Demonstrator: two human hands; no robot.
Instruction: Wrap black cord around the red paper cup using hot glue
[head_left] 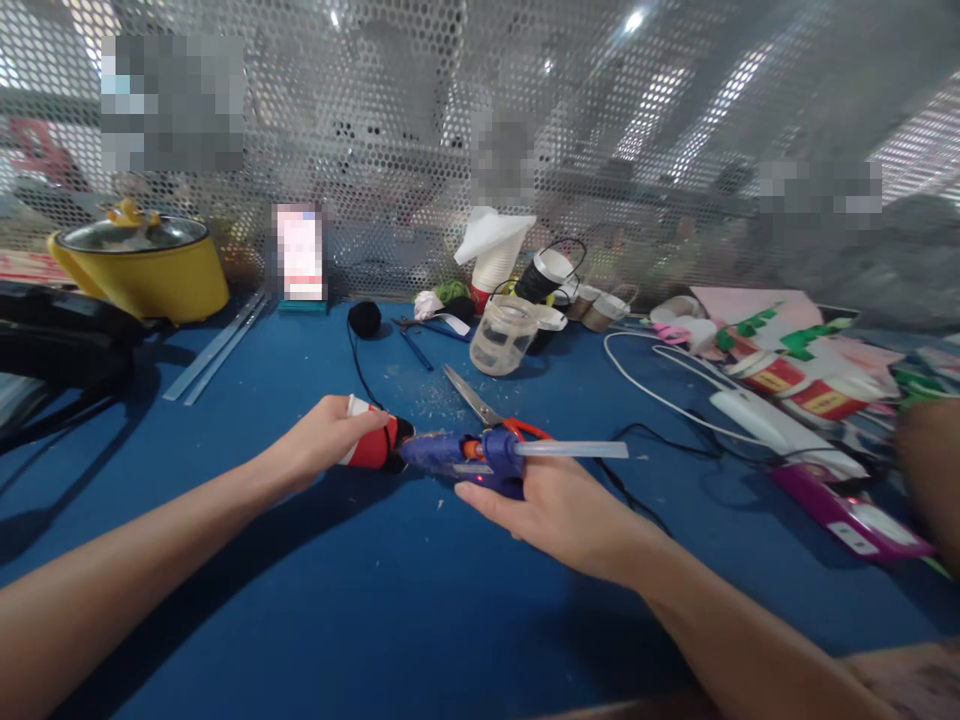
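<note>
My left hand point(326, 437) grips a red and white paper cup point(373, 443) lying on its side just above the blue table point(390, 600). My right hand point(551, 505) holds a purple hot glue gun point(480, 455), its nozzle pointing left and touching the cup's black end. A clear glue stick point(574, 450) juts out of the gun's back to the right. A black cord point(637, 500) trails from the gun across the table.
Red-handled scissors point(487, 408) lie just behind the gun. Farther back stand a clear jar point(506, 335), stacked paper cups point(491, 262), a black yarn ball point(364, 318) and a yellow pot point(142, 265). Decorated cups point(795, 385) and paper scraps crowd the right. A perforated metal screen point(420, 150) backs the table.
</note>
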